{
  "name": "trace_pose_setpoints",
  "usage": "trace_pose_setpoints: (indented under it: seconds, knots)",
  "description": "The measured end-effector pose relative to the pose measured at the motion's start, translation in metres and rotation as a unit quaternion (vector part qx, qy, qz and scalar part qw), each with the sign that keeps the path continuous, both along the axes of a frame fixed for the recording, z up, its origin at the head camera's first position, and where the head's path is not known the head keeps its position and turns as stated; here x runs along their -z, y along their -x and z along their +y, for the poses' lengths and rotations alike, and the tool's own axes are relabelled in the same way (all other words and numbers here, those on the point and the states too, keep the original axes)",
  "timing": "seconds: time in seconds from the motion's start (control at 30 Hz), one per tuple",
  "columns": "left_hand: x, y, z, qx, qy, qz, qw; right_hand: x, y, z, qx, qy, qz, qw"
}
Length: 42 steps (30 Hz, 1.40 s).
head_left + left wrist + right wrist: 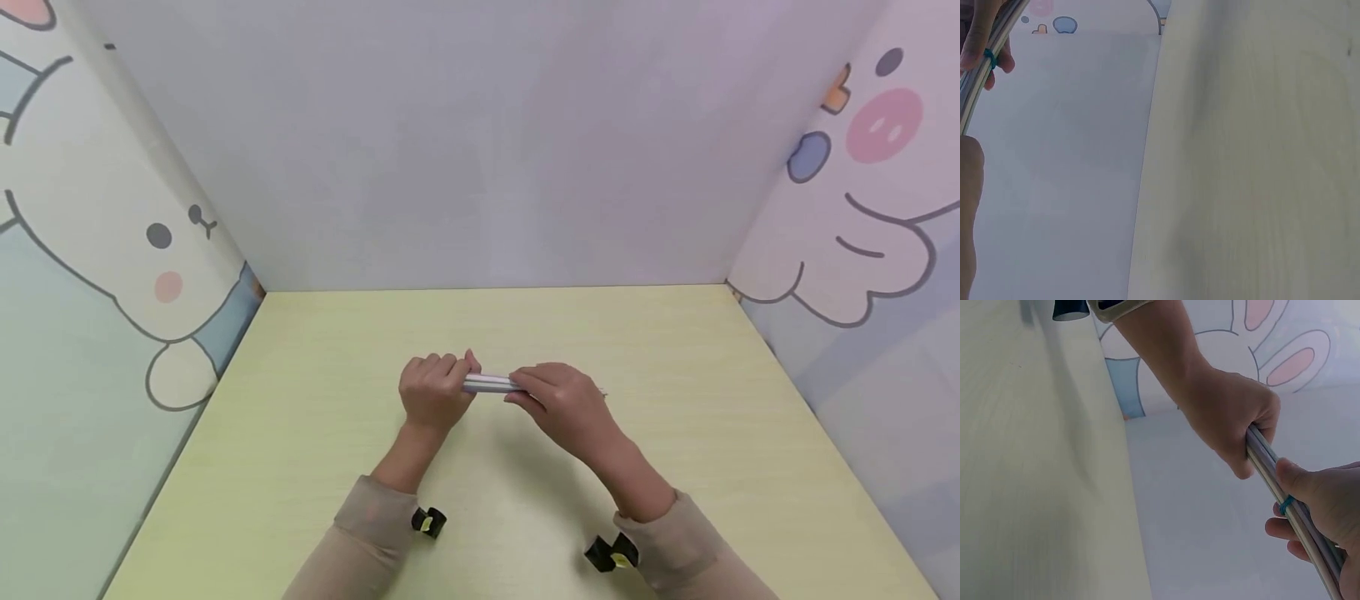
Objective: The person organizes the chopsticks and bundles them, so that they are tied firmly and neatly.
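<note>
A bundle of thin, pale grey and whitish sticks (491,383) is held above the table between both hands; their exact kind is unclear. A teal band (1286,504) goes around the bundle. My left hand (435,387) grips one end with its fingers curled round it. Farther along, my right hand (562,408) pinches the bundle between thumb and fingers, close to the band. In the right wrist view the sticks slant between the left hand (1229,412) and the right hand (1335,506). The far part of the bundle is mostly hidden by the right hand.
A pale yellow table (300,500) lies beneath the hands. A plain grey-white wall (480,150) stands at the back, with side panels of cartoon animals left (97,208) and right (885,250). Small black devices sit at the left (430,522) and right cuffs (611,552).
</note>
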State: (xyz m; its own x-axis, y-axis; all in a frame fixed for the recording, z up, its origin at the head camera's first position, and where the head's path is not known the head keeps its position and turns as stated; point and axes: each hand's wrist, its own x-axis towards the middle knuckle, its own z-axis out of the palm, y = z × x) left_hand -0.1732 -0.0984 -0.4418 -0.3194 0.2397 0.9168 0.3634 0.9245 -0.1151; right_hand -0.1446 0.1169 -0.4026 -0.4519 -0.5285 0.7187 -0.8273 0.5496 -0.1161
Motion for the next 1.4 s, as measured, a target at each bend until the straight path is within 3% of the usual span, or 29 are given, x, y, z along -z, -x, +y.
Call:
trace_pose_setpoints:
  seconds: [0.37, 0.53, 0.8, 1.4]
  knots:
    - [0.001, 0.002, -0.008, -0.002, -0.016, 0.000, 0.9999, 0.002, 0.000, 0.015, -0.017, 0.031, -0.056, 0.9978]
    - [0.003, 0.000, -0.007, -0.005, -0.010, -0.016, 0.9998, 0.003, 0.001, 0.013, -0.015, 0.005, -0.033, 0.9993]
    - [0.000, -0.003, -0.001, -0.003, -0.017, -0.007, 0.9998, 0.003, -0.001, 0.003, 0.020, 0.001, 0.019, 0.9996]
    - [0.001, -0.003, 0.005, 0.003, -0.023, -0.006, 0.9997, 0.007, -0.004, -0.010, 0.035, 0.000, 0.022, 0.9991]
